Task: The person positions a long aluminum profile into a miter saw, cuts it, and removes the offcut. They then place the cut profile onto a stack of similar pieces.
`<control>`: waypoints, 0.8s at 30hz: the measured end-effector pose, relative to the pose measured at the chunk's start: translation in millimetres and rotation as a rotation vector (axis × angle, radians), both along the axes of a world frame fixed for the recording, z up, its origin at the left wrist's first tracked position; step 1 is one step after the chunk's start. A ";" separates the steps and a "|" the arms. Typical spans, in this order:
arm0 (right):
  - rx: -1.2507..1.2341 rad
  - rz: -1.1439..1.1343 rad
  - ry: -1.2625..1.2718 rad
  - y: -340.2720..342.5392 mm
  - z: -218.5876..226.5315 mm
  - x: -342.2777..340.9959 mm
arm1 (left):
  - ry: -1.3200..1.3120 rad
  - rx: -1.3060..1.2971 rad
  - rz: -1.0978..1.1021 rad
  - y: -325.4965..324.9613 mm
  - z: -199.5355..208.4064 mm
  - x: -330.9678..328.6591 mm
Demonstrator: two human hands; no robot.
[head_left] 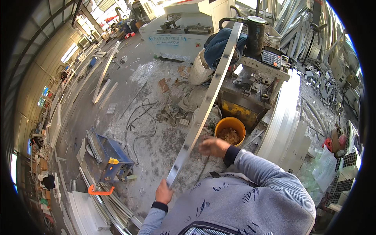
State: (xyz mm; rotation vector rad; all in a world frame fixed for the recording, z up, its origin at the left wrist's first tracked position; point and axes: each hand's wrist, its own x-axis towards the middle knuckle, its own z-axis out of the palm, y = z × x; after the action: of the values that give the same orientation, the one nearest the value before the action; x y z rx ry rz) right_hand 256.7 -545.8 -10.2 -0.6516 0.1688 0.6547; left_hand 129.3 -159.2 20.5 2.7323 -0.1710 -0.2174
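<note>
A long, shiny metal profile bar slants up and away across the middle of the view. My left hand is closed round its near end. The far end reaches a small bench machine with a dark upright cylinder. Beside the bar's right edge is my right hand, its fingers loosely bent and slightly blurred, with nothing visible in them. Just past that hand stands an orange-yellow bucket with brownish scraps inside.
A calculator lies on the machine's top. Long white profiles are stacked to the right. On the left are a blue metal stand and an orange handle-shaped piece. A black cable loops across the littered floor.
</note>
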 end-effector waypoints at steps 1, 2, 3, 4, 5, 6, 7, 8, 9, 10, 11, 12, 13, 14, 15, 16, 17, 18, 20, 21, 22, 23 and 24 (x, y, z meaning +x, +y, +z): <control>0.037 -0.057 -0.079 -7.6 14.1 9.3 | 0.042 0.004 0.024 23.7 -2.5 -21.5; 0.033 -0.100 -0.088 -14.3 28.2 16.7 | 0.058 0.023 0.035 46.2 -3.7 -43.8; 0.088 -0.128 -0.162 -19.4 41.2 22.1 | 0.069 0.030 0.046 66.8 -4.4 -66.1; 0.055 -0.171 -0.177 -19.7 51.9 26.6 | 0.091 0.047 0.083 84.3 -5.8 -87.1; 0.130 -0.185 -0.292 -17.7 60.5 30.3 | 0.107 0.051 0.120 99.9 -7.0 -107.5; 0.079 -0.212 -0.229 -12.2 66.6 34.2 | 0.109 0.035 0.156 114.2 -8.8 -126.5; 0.032 -0.179 -0.207 -6.3 70.5 34.5 | 0.156 0.079 0.183 127.7 -10.8 -142.6; 0.010 -0.138 -0.216 1.4 72.8 33.8 | 0.189 0.103 0.208 140.0 -13.4 -156.8; -0.038 -0.120 -0.202 9.9 74.5 32.4 | 0.213 0.119 0.232 148.9 -17.4 -169.8; 0.023 -0.080 -0.270 20.3 75.2 27.7 | 0.182 0.143 0.253 155.2 -22.0 -183.3; 0.011 -0.057 -0.233 32.1 76.4 23.8 | 0.158 0.167 0.231 161.4 -25.9 -194.5; 0.014 -0.042 -0.222 42.5 79.0 19.5 | 0.119 0.177 0.206 166.8 -30.0 -202.0; 0.028 -0.028 -0.216 51.3 83.8 17.0 | 0.064 0.176 0.173 170.8 -34.1 -206.9; -0.009 -0.026 -0.272 55.8 90.3 14.2 | 0.133 0.149 0.214 174.3 -37.2 -209.8; -0.047 -0.021 -0.303 59.1 99.2 15.2 | 0.186 0.111 0.246 176.5 -40.5 -208.9; -0.062 -0.016 -0.340 61.3 109.5 17.4 | 0.237 0.073 0.278 176.7 -42.4 -208.6; -0.097 -0.019 -0.346 63.2 120.1 19.1 | 0.233 0.026 0.304 176.1 -42.9 -207.5; -0.043 -0.009 -0.422 61.3 131.3 18.9 | 0.229 -0.023 0.327 173.1 -44.1 -203.3; -0.066 -0.033 -0.571 61.9 152.0 24.3 | 0.257 -0.104 0.346 164.5 -44.5 -188.4; -0.051 -0.055 -0.657 63.8 159.6 25.0 | 0.294 -0.132 0.342 159.5 -44.1 -177.1; -0.042 -0.053 -0.712 68.5 166.2 26.4 | 0.329 -0.132 0.326 154.4 -41.4 -166.1; -0.088 -0.071 -0.770 72.9 170.5 24.5 | 0.324 -0.163 0.314 148.1 -38.2 -154.7; -0.093 -0.034 -0.811 80.1 172.3 19.8 | 0.319 -0.166 0.293 139.6 -36.9 -140.9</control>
State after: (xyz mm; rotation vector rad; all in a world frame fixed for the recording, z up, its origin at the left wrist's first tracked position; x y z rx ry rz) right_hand 276.5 -465.6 162.2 -0.9537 -0.5443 0.3118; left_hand -11.6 -19.6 -16.3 2.4781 0.2853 -0.5221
